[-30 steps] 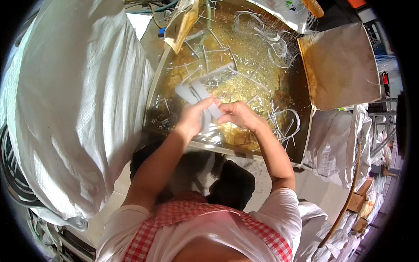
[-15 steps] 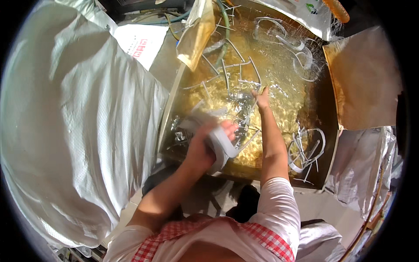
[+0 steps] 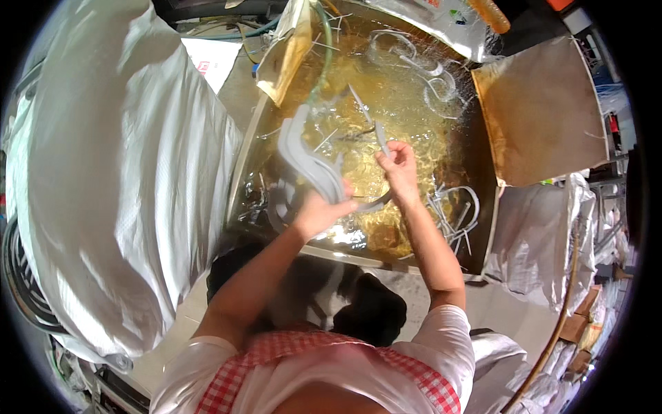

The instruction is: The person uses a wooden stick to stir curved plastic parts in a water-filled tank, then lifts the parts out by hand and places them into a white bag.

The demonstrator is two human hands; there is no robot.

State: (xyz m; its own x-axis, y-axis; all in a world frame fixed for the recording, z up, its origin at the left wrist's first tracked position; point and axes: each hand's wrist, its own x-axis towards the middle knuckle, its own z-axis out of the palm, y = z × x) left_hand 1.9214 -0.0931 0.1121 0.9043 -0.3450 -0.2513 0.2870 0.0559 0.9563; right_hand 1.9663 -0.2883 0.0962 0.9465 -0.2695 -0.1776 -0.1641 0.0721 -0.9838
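Over a metal tank point(image 3: 249, 141) of yellowish water, my left hand point(image 3: 321, 212) is closed around several curved grey plastic-looking strips point(image 3: 303, 153), stacked together and slightly blurred. My right hand point(image 3: 401, 169), to the right of it, pinches a thin grey strip point(image 3: 381, 136) between thumb and fingers. A darker curved band point(image 3: 376, 203) spans the gap between the two hands; I cannot tell which piece it belongs to. Beyond the hands, another narrow pale strip point(image 3: 360, 103) sticks up from the water.
Curved clear-looking pieces point(image 3: 441, 86) lie in the water at the far right, and pale looped strips point(image 3: 469, 207) at the near right. A green hose point(image 3: 325, 58) enters at the back. A large white sack point(image 3: 131, 179) stands left; a brownish board point(image 3: 545, 114) flanks the right.
My right hand has drawn back toward me and now pinches a strip. The curved strips in my left hand have swung up and away from me. The angular white frame pieces are mostly gone from the middle.
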